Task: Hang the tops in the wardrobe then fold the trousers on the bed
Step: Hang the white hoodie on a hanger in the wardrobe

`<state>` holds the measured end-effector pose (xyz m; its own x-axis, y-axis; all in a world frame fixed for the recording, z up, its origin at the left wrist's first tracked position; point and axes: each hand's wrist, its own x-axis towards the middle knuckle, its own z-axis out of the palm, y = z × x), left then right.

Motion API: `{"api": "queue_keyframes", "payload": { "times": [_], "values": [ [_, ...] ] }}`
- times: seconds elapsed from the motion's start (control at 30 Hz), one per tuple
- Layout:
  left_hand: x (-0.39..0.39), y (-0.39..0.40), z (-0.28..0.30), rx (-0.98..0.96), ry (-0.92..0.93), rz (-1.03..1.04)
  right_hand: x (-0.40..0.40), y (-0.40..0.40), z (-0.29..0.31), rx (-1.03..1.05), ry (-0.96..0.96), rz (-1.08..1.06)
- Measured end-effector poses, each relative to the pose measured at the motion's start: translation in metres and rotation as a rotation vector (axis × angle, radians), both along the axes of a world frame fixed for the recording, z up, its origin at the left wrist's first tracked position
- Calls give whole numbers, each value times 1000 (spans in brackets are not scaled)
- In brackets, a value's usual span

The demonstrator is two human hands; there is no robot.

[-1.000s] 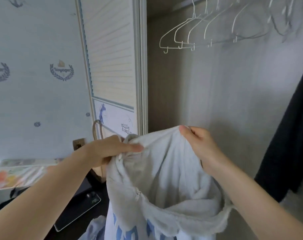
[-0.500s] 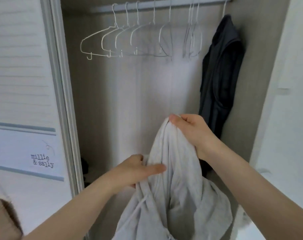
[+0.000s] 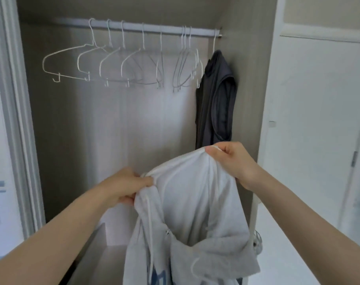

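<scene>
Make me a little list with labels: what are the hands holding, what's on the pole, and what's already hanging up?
left hand: grips the white hoodie by its upper edge
right hand: pinches the same edge, higher up
hoodie: hangs between the hands, not on a hanger
rail: a row of empty white wire hangers
already hung: one dark top at the rail's right end

Lower part of the white hoodie [image 3: 197,212] cut off at bottom edge.
</scene>
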<state>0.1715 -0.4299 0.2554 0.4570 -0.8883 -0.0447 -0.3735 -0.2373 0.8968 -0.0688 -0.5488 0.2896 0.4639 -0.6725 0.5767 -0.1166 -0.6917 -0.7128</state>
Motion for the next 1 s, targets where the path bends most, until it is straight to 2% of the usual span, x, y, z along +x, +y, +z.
{"api": "queue_keyframes", "payload": {
  "times": [0.07,0.13,0.2,0.3,0.4,0.43,0.57,0.67,0.73,0.9,1.0],
  "values": [
    [1,-5,8,-98,306,-7,-2,-11,4,-184,117,-131],
    [2,-8,25,-148,528,-55,0,-19,7,-287,252,-244],
    [1,-14,41,-205,683,-99,7,-25,9,-306,400,-294],
    [-2,-28,63,-331,799,-79,19,-25,24,-174,614,-166],
    [1,-41,81,-427,802,-35,33,-22,64,-2,671,-78],
    [5,-45,87,-460,794,-17,40,-23,83,0,580,-114],
    [24,-58,103,-567,721,12,63,-38,175,-110,6,-286],
    [39,-63,114,-597,647,-15,82,-60,228,-328,-103,-555],
    [47,-65,120,-579,576,-36,95,-78,250,-343,-108,-635],
    [75,-79,130,-584,461,64,119,-127,279,-327,69,-715],
    [86,-89,137,-609,454,93,124,-153,287,-188,92,-578]
  ]
}}
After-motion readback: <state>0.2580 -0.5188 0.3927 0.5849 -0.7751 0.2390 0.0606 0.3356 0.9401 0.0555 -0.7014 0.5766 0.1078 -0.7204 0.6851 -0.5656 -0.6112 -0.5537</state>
